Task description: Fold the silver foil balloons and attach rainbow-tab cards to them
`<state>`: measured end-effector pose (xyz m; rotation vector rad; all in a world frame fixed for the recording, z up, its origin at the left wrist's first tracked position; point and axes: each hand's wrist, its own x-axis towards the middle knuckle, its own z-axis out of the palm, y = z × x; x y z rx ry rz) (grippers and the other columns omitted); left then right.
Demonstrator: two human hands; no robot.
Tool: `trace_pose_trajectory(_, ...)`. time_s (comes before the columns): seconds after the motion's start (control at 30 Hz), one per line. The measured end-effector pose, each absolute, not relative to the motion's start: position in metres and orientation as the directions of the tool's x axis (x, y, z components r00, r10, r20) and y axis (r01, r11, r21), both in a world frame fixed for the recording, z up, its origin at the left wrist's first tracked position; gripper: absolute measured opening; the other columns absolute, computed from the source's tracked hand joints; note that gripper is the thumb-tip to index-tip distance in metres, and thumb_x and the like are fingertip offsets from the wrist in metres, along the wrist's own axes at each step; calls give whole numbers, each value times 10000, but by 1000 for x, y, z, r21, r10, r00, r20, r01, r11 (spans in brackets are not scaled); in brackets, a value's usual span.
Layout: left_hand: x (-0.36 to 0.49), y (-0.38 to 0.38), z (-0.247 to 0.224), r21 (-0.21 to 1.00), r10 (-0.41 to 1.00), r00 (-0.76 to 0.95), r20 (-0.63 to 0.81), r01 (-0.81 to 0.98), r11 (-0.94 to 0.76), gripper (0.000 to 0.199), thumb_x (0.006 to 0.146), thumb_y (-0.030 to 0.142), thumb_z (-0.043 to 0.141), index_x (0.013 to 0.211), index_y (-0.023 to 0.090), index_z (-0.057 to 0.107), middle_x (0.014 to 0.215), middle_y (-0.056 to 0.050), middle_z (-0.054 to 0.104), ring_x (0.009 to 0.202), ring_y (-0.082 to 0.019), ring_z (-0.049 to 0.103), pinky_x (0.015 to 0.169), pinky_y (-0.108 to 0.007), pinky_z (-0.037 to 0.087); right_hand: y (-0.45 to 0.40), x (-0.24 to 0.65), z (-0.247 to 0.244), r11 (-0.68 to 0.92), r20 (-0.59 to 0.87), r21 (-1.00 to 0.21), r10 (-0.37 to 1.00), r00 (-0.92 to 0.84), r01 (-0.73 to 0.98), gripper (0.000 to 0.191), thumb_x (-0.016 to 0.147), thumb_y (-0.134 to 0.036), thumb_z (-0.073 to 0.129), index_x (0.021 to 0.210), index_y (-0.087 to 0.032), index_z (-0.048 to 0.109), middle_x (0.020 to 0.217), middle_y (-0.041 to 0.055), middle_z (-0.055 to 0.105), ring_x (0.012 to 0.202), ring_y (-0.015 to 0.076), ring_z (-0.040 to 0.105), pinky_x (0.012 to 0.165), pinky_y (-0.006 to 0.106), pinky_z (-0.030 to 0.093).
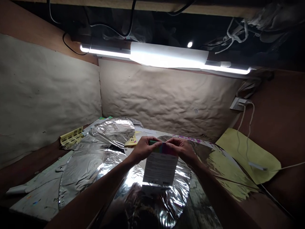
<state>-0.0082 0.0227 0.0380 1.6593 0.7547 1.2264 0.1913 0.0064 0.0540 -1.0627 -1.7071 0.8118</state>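
Low nook walled with crumpled beige paper (166,98), a fluorescent tube (166,55) glowing at top centre. Crinkled silver foil sheets (95,168) across the surface, a yellow sheet (247,156) at right. Printed white packet (160,167) at lower centre, its colourful top edge pinched narrowly between the fingers of the left hand (144,149) and right hand (182,149).

Head camera looks forward, down onto left hand (144,149) and right hand (183,150).
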Motion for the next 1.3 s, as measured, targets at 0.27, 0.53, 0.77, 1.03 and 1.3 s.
trace_pose_trajectory(0.27,-4,36,16,960,962,207,175,-251,-120,551,696,565,791,1021,130,697,774,-24,685,616,-119,592,552,-207,433,-37,183,6,637,787,-196,556,-268,745,99,916,-243,603,862,-216,682,817,50,646,781,193,622,690,298,487)
trace_pose_trajectory(0.53,5,27,19,959,888,366,278,-150,-239,485,743,485,788,1076,141,708,917,-49,712,715,-128,609,642,-217,455,-32,175,-8,480,732,-213,655,-186,851,158,911,-175,569,1054,-183,636,1128,108,606,883,223,643,686,307,491)
trace_pose_trajectory(0.77,10,28,18,879,887,203,414,166,-447,219,799,303,724,976,178,755,938,-51,752,864,-195,683,763,-262,505,-34,184,10,544,776,-43,546,-314,838,132,936,-156,563,923,-188,690,903,60,651,875,218,557,783,321,443)
trace_pose_trajectory(1.03,16,25,18,824,839,220,498,183,-537,236,793,213,725,1027,186,735,920,-48,759,835,-184,705,763,-257,528,-30,193,25,568,681,-12,607,-410,823,83,901,-154,602,842,-189,649,929,66,654,920,245,551,840,390,407)
trace_pose_trajectory(1.3,7,19,25,876,813,351,465,-49,-480,371,766,264,778,1112,148,715,929,-77,744,818,-179,682,705,-235,515,-20,206,40,526,639,-491,759,-124,694,573,739,-264,789,1270,-244,575,1214,92,640,1079,284,598,923,423,473)
